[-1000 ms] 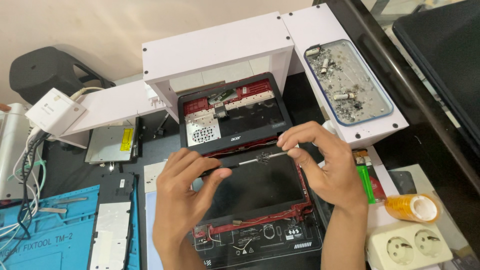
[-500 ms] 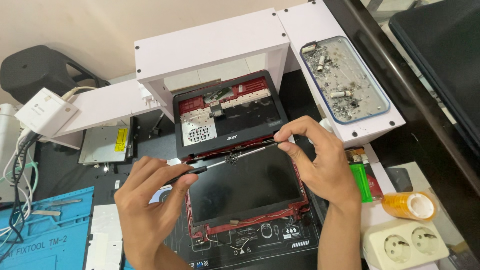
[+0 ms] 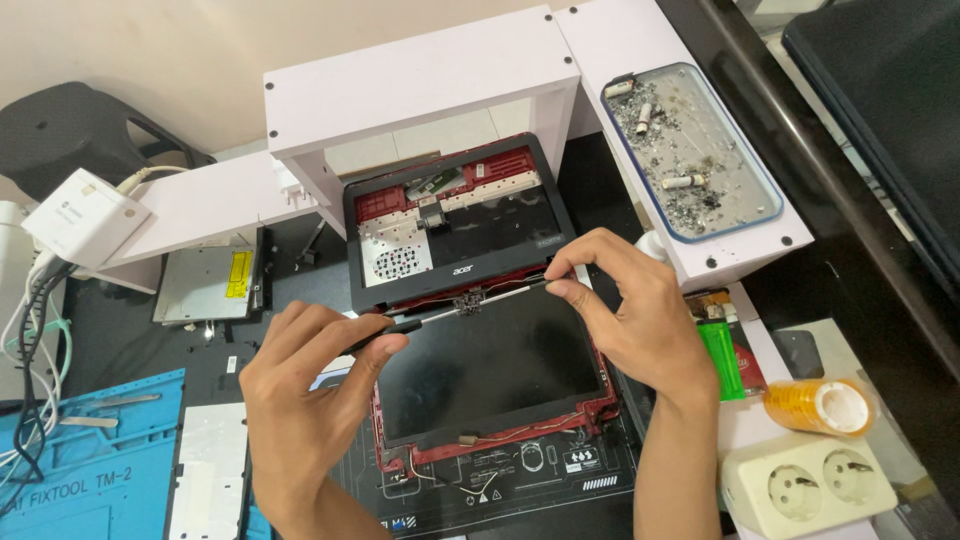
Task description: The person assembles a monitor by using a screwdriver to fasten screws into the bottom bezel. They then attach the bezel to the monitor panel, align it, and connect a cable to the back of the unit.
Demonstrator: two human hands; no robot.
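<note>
A small dismantled laptop lies in front of me. Its dark screen panel (image 3: 490, 370) rests in a red frame on a printed work mat, and the black and red base (image 3: 480, 230) stands behind it. My left hand (image 3: 310, 400) grips a thin dark tool (image 3: 400, 325) whose tip lies along the hinge strip at the panel's upper left. My right hand (image 3: 630, 320) pinches the right end of that hinge strip between thumb and fingers. Thin wires run along the red frame's lower edge.
A white shelf (image 3: 420, 80) spans the back, with a clear tray of small metal bits (image 3: 700, 150) on its right block. To the right are a green lighter (image 3: 720, 360), an orange tape roll (image 3: 820, 405) and a double socket (image 3: 810, 485). To the left are a blue tool mat (image 3: 80, 470), an optical drive (image 3: 205, 285) and a white adapter (image 3: 85, 215).
My left hand has slid left along the hinge edge with the tool. My right hand has stayed pinched on the right end of the strip.
</note>
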